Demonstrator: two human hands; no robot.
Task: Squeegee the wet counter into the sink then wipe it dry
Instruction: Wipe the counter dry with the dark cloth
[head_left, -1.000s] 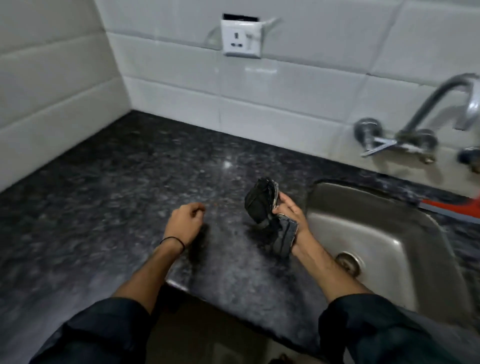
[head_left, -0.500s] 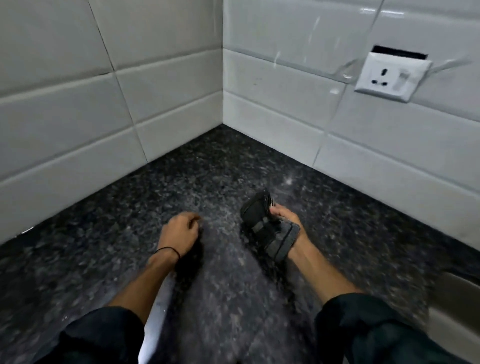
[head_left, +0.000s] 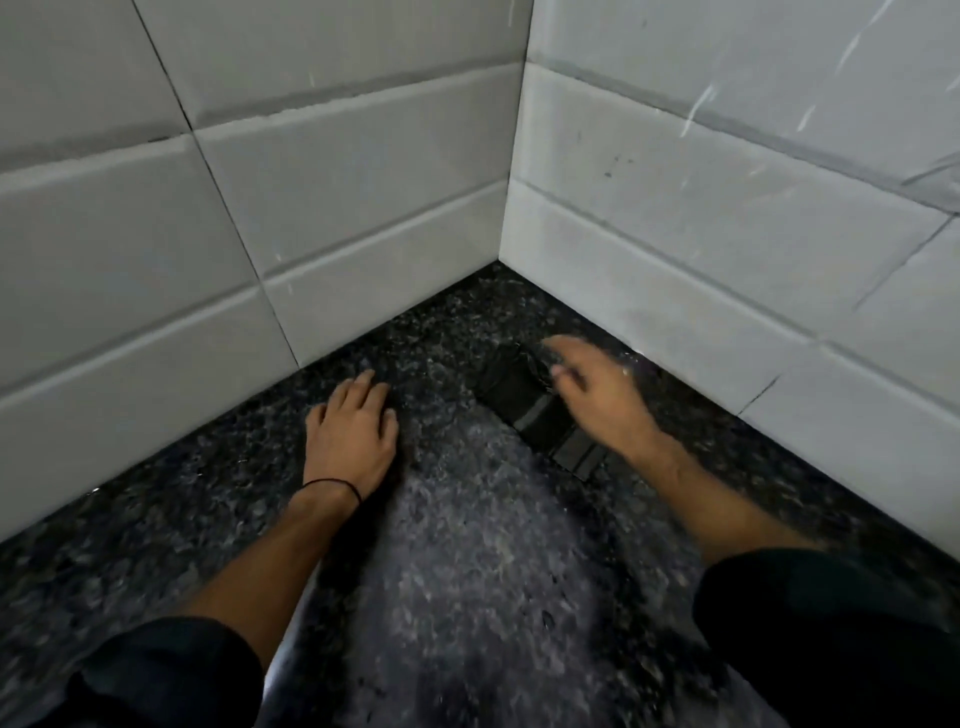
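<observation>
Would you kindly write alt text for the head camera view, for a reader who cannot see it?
A right hand presses a dark cloth onto a black speckled counter near the corner of white tiled walls. The left hand, a thin black band at its wrist, rests flat on the counter beside it.

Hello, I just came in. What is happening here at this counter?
A person is wiping a dark granite counter in the corner where two white tiled walls meet. The right hand lies spread over a dark cloth on the counter near the right wall; the image is blurred there. The left hand rests flat on the counter, holding nothing. No sink or squeegee is in view.
</observation>
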